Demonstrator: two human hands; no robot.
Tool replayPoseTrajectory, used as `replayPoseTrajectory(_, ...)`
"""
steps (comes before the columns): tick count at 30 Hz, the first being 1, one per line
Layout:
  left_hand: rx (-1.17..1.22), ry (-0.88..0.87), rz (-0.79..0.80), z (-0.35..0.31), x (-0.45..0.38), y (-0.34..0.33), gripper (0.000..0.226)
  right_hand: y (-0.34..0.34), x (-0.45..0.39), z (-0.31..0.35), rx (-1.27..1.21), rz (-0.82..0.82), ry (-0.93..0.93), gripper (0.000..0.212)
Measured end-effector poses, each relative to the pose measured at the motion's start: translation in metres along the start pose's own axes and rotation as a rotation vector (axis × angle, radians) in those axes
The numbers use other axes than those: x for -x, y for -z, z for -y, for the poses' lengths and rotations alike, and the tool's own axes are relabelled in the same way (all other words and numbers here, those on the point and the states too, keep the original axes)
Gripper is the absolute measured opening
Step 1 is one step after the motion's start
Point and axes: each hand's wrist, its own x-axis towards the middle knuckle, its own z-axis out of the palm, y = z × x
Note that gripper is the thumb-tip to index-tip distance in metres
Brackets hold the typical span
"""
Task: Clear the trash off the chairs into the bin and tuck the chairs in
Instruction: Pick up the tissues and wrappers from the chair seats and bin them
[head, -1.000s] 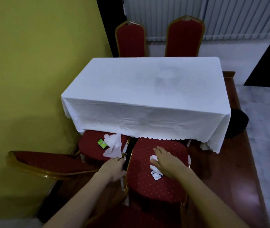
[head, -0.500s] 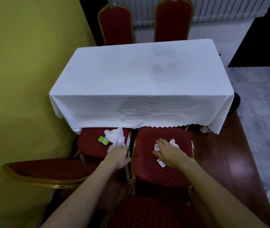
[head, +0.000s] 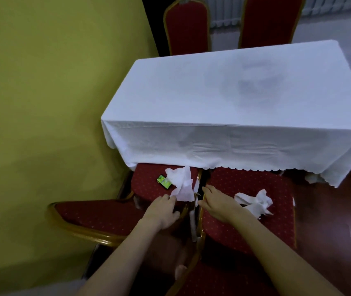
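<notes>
Two red chairs stand at the near side of the table. The left chair seat [head: 146,191] carries a crumpled white tissue [head: 182,184] and a small green wrapper [head: 164,182]. My left hand [head: 163,210] lies palm down with its fingertips touching the tissue's lower corner; whether it grips the tissue is not visible. On the right chair seat [head: 245,233] lies another crumpled white tissue [head: 255,201], uncovered. My right hand [head: 217,204] is open just left of that tissue, its fingers pointing at the gap between the seats. A white paper strip [head: 193,223] hangs in that gap.
The table [head: 213,92] under a white cloth fills the middle, and both seats reach under its hanging edge. Two more red chairs [head: 186,24] stand at its far side. A yellow wall [head: 42,103] is close on the left. A white scrap [head: 311,178] lies beneath the cloth's right corner.
My right hand slid left off the tissue on the right seat, leaving it exposed. My left hand stays at the left tissue's lower edge. The view has swung left.
</notes>
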Motion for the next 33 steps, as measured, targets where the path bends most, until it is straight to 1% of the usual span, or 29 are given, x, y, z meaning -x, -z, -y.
replayPoseTrajectory(4, -0.01, -0.043, 0.01, 0.029, -0.03, 0.0, 0.048, -0.016, -0.035, 0.01, 0.014, 0.039, -0.011, 0.051)
replayPoseTrajectory(8, 0.014, -0.065, 0.049, 0.073, -0.091, -0.013, 0.045, -0.042, -0.087, 0.003, -0.05, 0.015, -0.079, 0.05)
replayPoseTrajectory(12, 0.077, -0.081, 0.127, 0.114, -0.156, -0.043, 0.046, -0.072, -0.135, -0.012, -0.029, 0.04, -0.196, 0.058)
replayPoseTrajectory(15, 0.119, -0.066, 0.153, 0.143, -0.202, -0.075, 0.057, -0.096, -0.17, -0.027, -0.038, 0.065, -0.264, 0.06)
replayPoseTrajectory(19, 0.224, 0.03, 0.157, 0.177, -0.257, -0.117, 0.077, -0.129, -0.212, -0.055, -0.037, 0.083, -0.317, 0.06)
replayPoseTrajectory(21, 0.243, 0.023, 0.159, 0.19, -0.278, -0.14, 0.086, -0.146, -0.231, -0.073, -0.043, 0.084, -0.343, 0.059)
replayPoseTrajectory(23, 0.266, 0.015, 0.058, 0.198, -0.297, -0.161, 0.095, -0.162, -0.248, -0.09, -0.054, 0.063, -0.36, 0.059)
replayPoseTrajectory(25, 0.378, 0.089, -0.086, 0.2, -0.313, -0.176, 0.105, -0.175, -0.26, -0.104, -0.024, -0.001, -0.36, 0.06)
replayPoseTrajectory(27, 0.496, 0.19, -0.184, 0.191, -0.33, -0.187, 0.116, -0.186, -0.27, -0.12, 0.089, -0.109, -0.349, 0.063)
replayPoseTrajectory(28, 0.543, 0.235, -0.221, 0.182, -0.339, -0.19, 0.119, -0.19, -0.274, -0.128, 0.13, -0.162, -0.352, 0.064)
replayPoseTrajectory(30, 0.635, 0.344, -0.275, 0.162, -0.356, -0.193, 0.122, -0.194, -0.277, -0.141, 0.138, -0.238, -0.371, 0.066)
replayPoseTrajectory(32, 0.707, 0.436, -0.299, 0.141, -0.371, -0.195, 0.124, -0.199, -0.28, -0.152, 0.127, -0.259, -0.378, 0.067)
replayPoseTrajectory(33, 0.684, 0.444, -0.301, 0.134, -0.377, -0.199, 0.125, -0.201, -0.282, -0.155, 0.13, -0.248, -0.373, 0.067)
